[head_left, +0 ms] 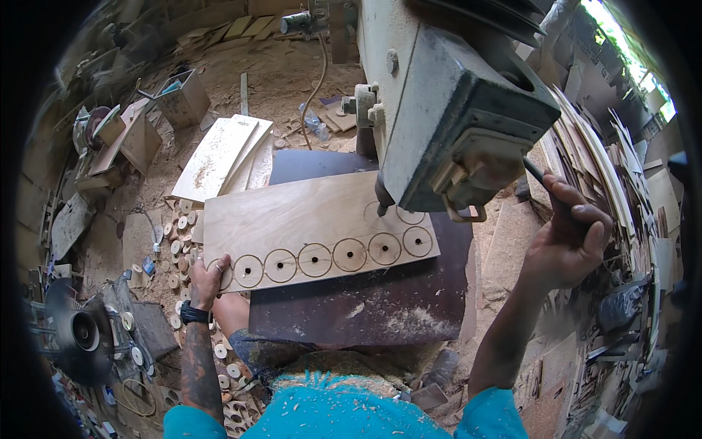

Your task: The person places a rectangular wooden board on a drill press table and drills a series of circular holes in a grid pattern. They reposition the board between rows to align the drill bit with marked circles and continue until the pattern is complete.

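Note:
A pale plywood board [292, 212] lies on the dark table [351, 314] of a drill press [439, 124]. Along its near edge runs a row of several cut circles, each with a dark centre hole. Two more circles show by the far right end, one under the drill chuck [383, 196]; whether the cutter touches the wood I cannot tell. My left hand [208, 279] grips the board's near left corner, wrapped over its edge. My right hand [574, 234] is raised at the right, closed around the press's dark feed lever [535, 172].
Several round wooden discs [175, 245] are heaped on the floor at the left. Pale boards [219, 157] are stacked beyond the table. A fan [80, 329] stands at the lower left, and thin wood offcuts [596, 168] lean along the right. Sawdust covers the ground.

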